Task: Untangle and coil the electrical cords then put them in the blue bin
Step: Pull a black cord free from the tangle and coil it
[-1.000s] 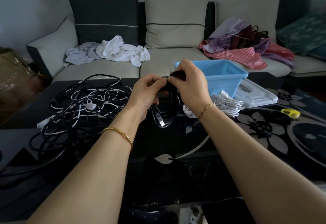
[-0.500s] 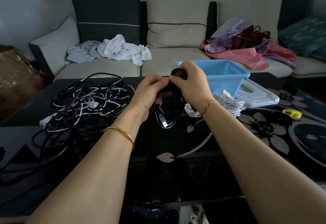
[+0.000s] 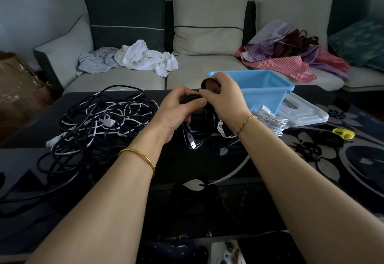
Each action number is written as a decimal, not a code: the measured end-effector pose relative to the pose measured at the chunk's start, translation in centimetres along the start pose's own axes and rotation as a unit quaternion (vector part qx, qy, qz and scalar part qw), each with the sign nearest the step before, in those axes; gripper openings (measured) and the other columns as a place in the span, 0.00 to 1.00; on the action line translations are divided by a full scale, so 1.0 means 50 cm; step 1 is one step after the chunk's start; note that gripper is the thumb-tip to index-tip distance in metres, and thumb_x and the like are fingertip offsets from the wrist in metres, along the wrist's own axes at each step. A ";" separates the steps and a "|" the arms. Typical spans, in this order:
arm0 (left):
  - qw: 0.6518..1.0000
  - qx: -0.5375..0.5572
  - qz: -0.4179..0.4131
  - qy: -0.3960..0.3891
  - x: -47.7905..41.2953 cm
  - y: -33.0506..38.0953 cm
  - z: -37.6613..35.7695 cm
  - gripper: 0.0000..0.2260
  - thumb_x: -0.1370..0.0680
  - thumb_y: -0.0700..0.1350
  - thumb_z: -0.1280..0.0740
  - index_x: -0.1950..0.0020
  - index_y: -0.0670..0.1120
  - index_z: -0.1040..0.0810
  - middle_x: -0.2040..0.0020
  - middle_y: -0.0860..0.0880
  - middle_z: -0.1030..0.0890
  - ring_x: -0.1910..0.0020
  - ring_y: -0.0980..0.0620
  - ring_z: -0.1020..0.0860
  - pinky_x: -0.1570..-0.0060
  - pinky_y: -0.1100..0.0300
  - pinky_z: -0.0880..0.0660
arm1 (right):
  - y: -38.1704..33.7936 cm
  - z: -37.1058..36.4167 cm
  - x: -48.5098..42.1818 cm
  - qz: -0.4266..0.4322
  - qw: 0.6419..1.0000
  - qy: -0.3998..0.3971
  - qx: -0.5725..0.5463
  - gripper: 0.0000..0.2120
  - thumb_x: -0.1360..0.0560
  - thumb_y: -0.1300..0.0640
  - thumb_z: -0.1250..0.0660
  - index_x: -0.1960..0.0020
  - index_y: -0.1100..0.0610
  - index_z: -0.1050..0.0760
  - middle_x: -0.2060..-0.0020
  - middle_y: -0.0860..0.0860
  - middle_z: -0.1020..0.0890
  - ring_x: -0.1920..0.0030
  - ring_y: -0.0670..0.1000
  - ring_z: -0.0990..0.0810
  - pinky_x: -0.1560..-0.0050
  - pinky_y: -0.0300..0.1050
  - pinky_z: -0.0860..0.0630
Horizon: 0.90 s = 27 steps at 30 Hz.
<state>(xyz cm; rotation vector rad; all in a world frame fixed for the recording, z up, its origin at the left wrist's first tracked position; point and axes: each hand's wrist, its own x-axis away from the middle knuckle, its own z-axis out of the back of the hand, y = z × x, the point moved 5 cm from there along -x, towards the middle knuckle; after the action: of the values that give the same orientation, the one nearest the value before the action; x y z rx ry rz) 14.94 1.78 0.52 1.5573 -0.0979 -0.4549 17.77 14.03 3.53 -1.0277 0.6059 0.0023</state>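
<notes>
Left hand (image 3: 178, 112) is curled tight round the top of the coiled black USB cable (image 3: 200, 132), bunching the loops so they don't spring apart. Right hand (image 3: 225, 97) pinches a black loop (image 3: 207, 82) just above that grip. Can't tell if it's a strap or the cable end; likely wrapping it to bind the coil. The coil hangs below both hands in thin dark loops, USB plug (image 3: 193, 145) lowest. Blue bin (image 3: 268, 89) is just behind the right hand. Tangled cords (image 3: 99, 124) lie left of the grip, unsorted.
</notes>
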 end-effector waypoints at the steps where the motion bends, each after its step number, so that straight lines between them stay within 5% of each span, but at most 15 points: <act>1: 1.000 -0.003 0.000 -0.001 0.001 0.000 -0.001 0.06 0.27 0.39 0.28 0.56 0.46 0.24 0.64 0.49 0.22 0.72 0.55 0.30 0.74 0.64 0.34 | 0.002 0.000 0.001 -0.008 1.000 -0.004 -0.011 0.11 0.27 0.62 0.32 0.46 0.59 0.28 0.63 0.47 0.28 0.60 0.46 0.28 0.62 0.34 0.31; 5: 1.000 -0.009 0.007 0.008 0.001 -0.001 -0.001 0.07 0.28 0.39 0.27 0.55 0.46 0.23 0.62 0.49 0.21 0.69 0.54 0.27 0.72 0.64 0.33 | 0.012 -0.003 0.009 -0.040 0.995 -0.031 -0.088 0.26 0.25 0.64 0.34 0.31 0.52 0.38 0.58 0.51 0.27 0.58 0.46 0.26 0.53 0.40 0.25; 10: 1.000 -0.007 0.014 0.012 -0.001 -0.001 -0.004 0.11 0.30 0.35 0.26 0.54 0.46 0.25 0.61 0.49 0.21 0.72 0.59 0.26 0.71 0.65 0.31 | 0.008 -0.004 0.000 -0.037 0.999 -0.022 -0.016 0.06 0.25 0.62 0.35 0.49 0.61 0.23 0.55 0.54 0.21 0.55 0.48 0.24 0.54 0.38 0.27; 17: 0.997 -0.081 -0.006 -0.008 -0.008 -0.007 -0.003 0.14 0.28 0.33 0.29 0.54 0.48 0.29 0.58 0.47 0.24 0.64 0.54 0.25 0.67 0.62 0.30 | 0.030 -0.002 -0.001 -0.066 0.997 -0.045 0.007 0.09 0.24 0.61 0.36 0.54 0.66 0.19 0.60 0.56 0.18 0.58 0.50 0.21 0.54 0.45 0.23; 27: 0.995 -0.095 0.011 -0.032 -0.010 -0.011 -0.008 0.12 0.26 0.34 0.30 0.53 0.49 0.30 0.59 0.47 0.24 0.68 0.53 0.26 0.70 0.62 0.29 | 0.039 0.003 0.003 -0.073 0.997 -0.036 -0.015 0.06 0.26 0.61 0.34 0.57 0.61 0.19 0.63 0.51 0.19 0.59 0.49 0.21 0.54 0.45 0.24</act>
<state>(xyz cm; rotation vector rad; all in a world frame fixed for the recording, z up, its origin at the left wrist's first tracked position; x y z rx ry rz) 14.48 2.38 0.06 1.3550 -0.1178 -0.4821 17.41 15.12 1.97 -1.0955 0.4652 -0.0801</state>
